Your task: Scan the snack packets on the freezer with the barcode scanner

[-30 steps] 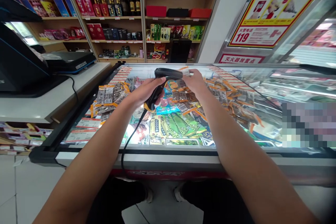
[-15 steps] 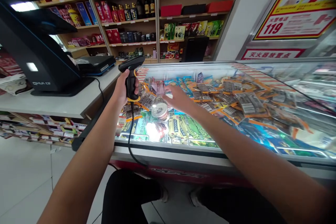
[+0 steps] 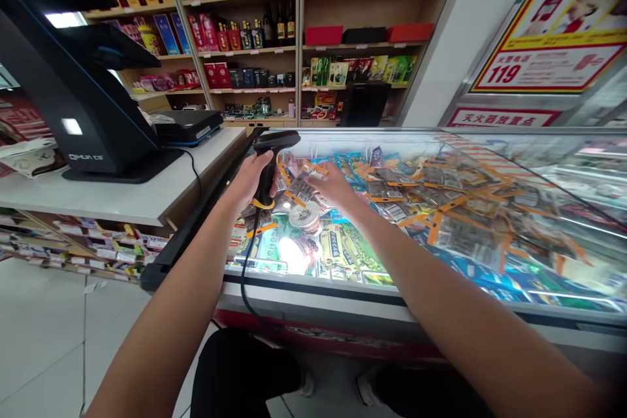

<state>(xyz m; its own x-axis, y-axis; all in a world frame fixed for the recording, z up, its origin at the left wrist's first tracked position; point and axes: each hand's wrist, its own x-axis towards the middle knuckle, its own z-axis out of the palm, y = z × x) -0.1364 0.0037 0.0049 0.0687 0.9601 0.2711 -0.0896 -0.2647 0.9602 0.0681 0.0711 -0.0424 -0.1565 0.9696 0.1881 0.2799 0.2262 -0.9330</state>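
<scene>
My left hand grips a black handheld barcode scanner with a yellow collar; its cord hangs down past the case's front edge. The scanner's head points right, toward my right hand. That hand holds a small grey and orange snack packet just in front of the scanner, above the glass-topped display case. Under the glass lie several packets in grey, orange, blue and green, plus a round tin.
A black register screen on a stand sits on the white counter to the left, with a flat black device behind it. Shelves of boxes and bottles fill the back wall. A red-and-yellow poster hangs at right.
The scanner moved from the case's middle to its left part and dropped slightly. My right hand came back toward it and now holds a packet in front of it. The view turned left.
</scene>
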